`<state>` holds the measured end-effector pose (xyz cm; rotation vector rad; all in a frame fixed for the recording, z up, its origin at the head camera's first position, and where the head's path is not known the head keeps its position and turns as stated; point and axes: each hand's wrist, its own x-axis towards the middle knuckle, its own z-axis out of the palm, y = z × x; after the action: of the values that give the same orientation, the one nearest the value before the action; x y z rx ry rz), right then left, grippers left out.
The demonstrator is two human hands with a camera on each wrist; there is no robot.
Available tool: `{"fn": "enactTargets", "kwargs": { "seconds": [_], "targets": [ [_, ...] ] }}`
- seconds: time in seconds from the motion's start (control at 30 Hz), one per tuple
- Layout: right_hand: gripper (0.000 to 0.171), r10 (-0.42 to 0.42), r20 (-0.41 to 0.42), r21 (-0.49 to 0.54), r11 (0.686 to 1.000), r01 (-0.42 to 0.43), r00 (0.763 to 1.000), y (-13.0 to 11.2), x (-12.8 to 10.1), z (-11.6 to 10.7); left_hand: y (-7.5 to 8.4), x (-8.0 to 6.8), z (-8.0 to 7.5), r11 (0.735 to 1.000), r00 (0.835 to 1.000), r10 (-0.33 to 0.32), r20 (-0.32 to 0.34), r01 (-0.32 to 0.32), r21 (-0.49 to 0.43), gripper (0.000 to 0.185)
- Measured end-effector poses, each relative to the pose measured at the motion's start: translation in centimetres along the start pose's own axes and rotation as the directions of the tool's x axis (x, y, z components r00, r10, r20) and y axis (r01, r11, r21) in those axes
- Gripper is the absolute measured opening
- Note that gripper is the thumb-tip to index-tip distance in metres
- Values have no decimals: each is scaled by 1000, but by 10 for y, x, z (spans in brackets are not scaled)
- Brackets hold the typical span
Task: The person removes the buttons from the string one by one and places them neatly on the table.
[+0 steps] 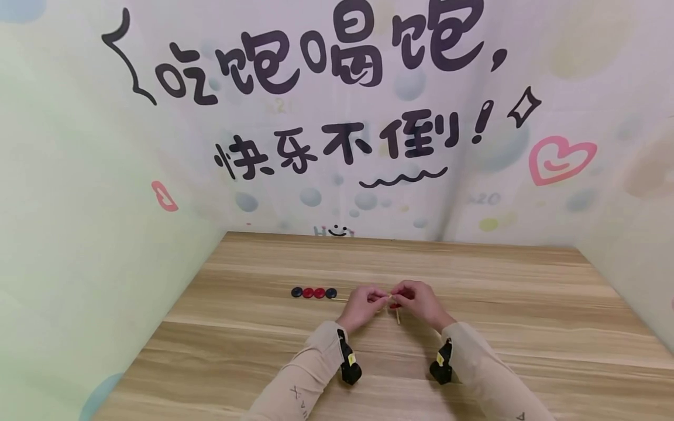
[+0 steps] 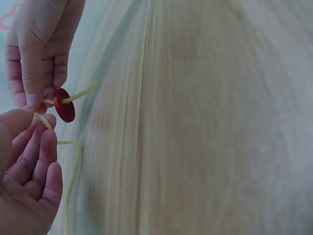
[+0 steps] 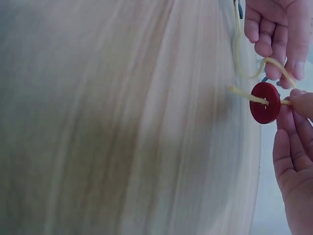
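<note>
My hands meet over the middle of the wooden table (image 1: pixel 526 327). My right hand (image 1: pixel 404 297) pinches a red button (image 2: pixel 64 105) by its edge, seen close up as the red button (image 3: pixel 265 103) in the right wrist view. A thin yellow cord (image 3: pixel 242 91) runs through one of the button's holes, and its short end sticks out on the far side. My left hand (image 1: pixel 375 300) pinches the yellow cord (image 2: pixel 73 161) just beside the button, and the slack loops down from my left hand (image 2: pixel 36 125) toward the table. A length of the cord (image 1: pixel 397 317) hangs below my hands.
A row of several black and red buttons (image 1: pixel 314 292) lies on the table just left of my hands. A printed backdrop (image 1: pixel 337 117) walls the table at the back and both sides. Black wrist cameras (image 1: pixel 348 365) sit on both beige sleeves.
</note>
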<state>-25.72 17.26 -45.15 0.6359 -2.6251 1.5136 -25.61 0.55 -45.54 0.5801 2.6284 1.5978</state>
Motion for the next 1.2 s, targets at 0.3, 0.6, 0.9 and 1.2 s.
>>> {"fn": "enactTargets", "kwargs": {
  "seconds": [0.3, 0.6, 0.9, 1.2],
  "targets": [
    [4, -1, 2, -35, 999, 1, 1000, -3, 1, 2, 1, -1, 0, 1000, 1000, -9, 13, 9, 5, 14],
    [4, 19, 3, -130, 991, -19, 1000, 5, -4, -1, 1, -1, -1, 999, 999, -27, -17, 27, 16, 13],
    [5, 101, 40, -163, 982, -93, 994, 10, -7, -1, 3, 0, -2, 998, 999, -29, -36, 28, -51, 13],
    [11, 92, -37, -177, 979, -97, 995, 4, -3, 1, 5, 0, -6, 999, 999, -18, -40, 16, -45, 15]
  ]
}}
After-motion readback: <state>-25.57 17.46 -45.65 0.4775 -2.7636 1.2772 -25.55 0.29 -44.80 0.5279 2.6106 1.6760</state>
